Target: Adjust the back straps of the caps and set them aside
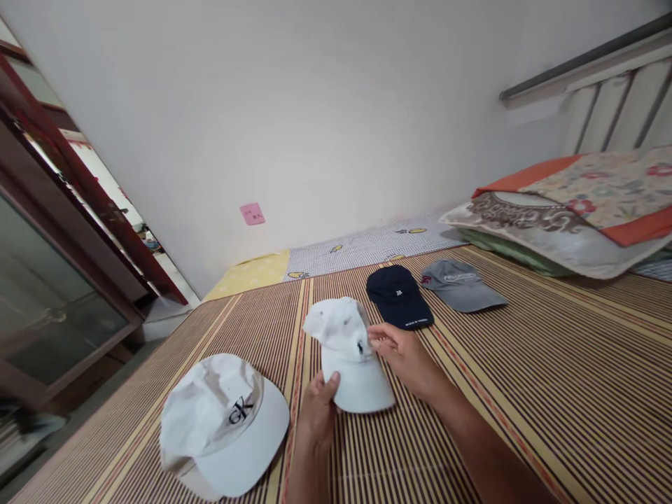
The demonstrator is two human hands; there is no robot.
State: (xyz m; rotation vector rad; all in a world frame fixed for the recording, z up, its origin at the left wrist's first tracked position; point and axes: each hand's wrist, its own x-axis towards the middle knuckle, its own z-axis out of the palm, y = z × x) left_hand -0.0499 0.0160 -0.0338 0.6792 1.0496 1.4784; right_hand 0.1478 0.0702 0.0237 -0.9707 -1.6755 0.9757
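In front of me a white baseball cap [344, 329] with a small dark emblem is tilted, its brim toward me. My left hand [319, 409] grips the left edge of the brim, thumb on top and the other fingers partly hidden. At the cap's right side is my right hand [399, 350], its fingers stretched out by the crown; I cannot tell whether they touch it. Another white cap [210, 413] with black letters lies to the left. Behind my right hand lie a navy cap [396, 294] and a grey cap [459, 283], side by side.
A striped mat [525, 364] covers the bed under the caps. Pillows [556, 224] are stacked at the back right, near a white headboard [624, 105]. A wall [315, 126] rises behind the bed. At the left stands a glass-paned door [57, 322].
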